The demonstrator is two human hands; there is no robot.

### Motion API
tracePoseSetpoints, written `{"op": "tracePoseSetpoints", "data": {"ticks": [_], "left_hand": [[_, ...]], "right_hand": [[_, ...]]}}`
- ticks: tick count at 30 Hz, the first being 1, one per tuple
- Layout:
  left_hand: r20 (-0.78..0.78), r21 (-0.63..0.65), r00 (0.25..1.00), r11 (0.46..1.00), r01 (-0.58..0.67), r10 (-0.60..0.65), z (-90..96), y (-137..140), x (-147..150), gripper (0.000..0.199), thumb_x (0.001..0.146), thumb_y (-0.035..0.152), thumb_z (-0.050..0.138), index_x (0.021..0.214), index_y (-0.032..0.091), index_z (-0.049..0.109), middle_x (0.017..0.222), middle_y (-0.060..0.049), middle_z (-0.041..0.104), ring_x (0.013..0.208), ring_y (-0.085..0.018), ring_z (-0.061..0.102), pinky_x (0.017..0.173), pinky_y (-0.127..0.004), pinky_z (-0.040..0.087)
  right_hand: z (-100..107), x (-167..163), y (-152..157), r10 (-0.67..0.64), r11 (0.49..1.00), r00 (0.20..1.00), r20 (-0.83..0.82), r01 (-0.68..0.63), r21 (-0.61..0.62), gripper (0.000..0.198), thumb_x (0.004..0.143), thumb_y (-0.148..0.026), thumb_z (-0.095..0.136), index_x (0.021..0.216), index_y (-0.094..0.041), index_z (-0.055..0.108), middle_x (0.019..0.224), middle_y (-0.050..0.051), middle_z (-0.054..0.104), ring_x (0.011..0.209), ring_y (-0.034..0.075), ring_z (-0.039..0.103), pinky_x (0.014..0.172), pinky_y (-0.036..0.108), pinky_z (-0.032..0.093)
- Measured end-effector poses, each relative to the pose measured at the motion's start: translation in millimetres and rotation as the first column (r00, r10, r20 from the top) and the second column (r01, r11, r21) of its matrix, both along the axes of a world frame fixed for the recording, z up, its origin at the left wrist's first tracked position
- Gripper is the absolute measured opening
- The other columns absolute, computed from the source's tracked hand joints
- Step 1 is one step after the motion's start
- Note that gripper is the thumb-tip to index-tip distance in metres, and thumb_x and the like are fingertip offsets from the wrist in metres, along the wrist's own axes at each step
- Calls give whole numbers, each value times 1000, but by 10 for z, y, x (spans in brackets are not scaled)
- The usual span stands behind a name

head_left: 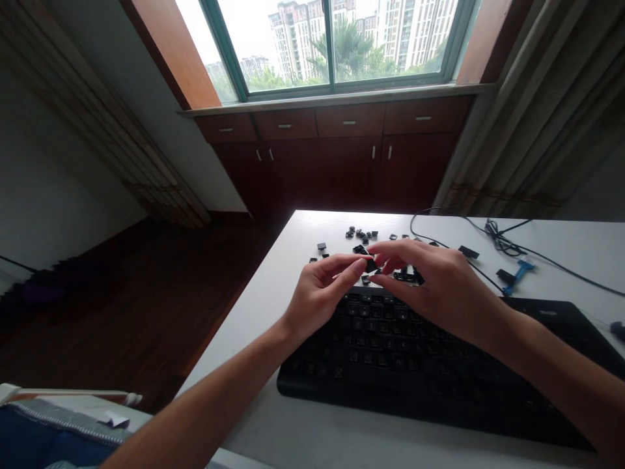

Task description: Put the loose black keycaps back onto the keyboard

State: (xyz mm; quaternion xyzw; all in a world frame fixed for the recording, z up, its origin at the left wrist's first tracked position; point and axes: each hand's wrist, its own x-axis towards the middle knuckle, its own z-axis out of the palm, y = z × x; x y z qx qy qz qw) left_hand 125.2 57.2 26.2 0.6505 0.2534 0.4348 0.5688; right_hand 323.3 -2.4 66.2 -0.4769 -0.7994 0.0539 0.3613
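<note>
A small black keycap [371, 265] sits between the fingertips of my two hands, above the far edge of a black keyboard [361, 384]. My left hand [319, 286] pinches it between thumb and index finger. Close by on the right, my right hand [430, 270] has its thumb and bent fingers apart around the keycap; whether they touch it is hard to see. Many keys on the keyboard appear stripped of their caps, leaving square sockets. The keyboard's right part is partly covered by my right forearm.
Loose keycaps [364, 236] lie scattered on the white table [258, 293] behind the keyboard. A blue tool [520, 273] and a black cable [502, 241] are at the right. Beyond stand a red-brown cabinet [342, 169] and a window.
</note>
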Motion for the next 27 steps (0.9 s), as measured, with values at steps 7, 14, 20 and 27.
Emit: {"op": "tracePoseSetpoints", "data": {"ticks": [7, 14, 20, 27], "left_hand": [[-98, 34, 995, 999, -14, 18, 23, 11, -11, 27, 96, 37, 60, 111, 22, 75, 98, -5, 75, 92, -16, 68, 84, -27, 55], [-235, 535, 869, 804, -259, 436, -54, 439, -297, 22, 95, 36, 59, 106, 23, 73, 100, -4, 71, 86, -14, 65, 74, -27, 52], [-334, 747, 742, 643, -168, 581, -227, 759, -521, 19, 94, 31, 58, 102, 22, 72, 94, -3, 68, 83, -16, 63, 75, -31, 51], [-419, 757, 723, 651, -57, 550, -268, 819, -567, 23, 94, 33, 58, 109, 23, 72, 97, -5, 70, 89, -18, 63, 85, -35, 51]], "right_hand": [[39, 64, 45, 5, 1000, 1000, 29, -5, 7, 20, 94, -26, 64, 113, -23, 68, 104, 0, 71, 84, 12, 67, 74, 25, 53], [-198, 769, 390, -364, 923, 924, 117, 375, -87, 23, 88, -43, 68, 99, -25, 75, 101, 0, 74, 77, 15, 69, 74, 29, 55], [-503, 1091, 508, -397, 881, 873, 283, 449, -151, 25, 86, -41, 67, 100, -24, 79, 87, 2, 77, 77, 21, 71, 73, 31, 54], [-554, 1071, 520, -408, 865, 823, 396, 487, -119, 28, 92, -39, 57, 104, -25, 78, 97, 6, 77, 89, 27, 71, 78, 37, 51]]}}
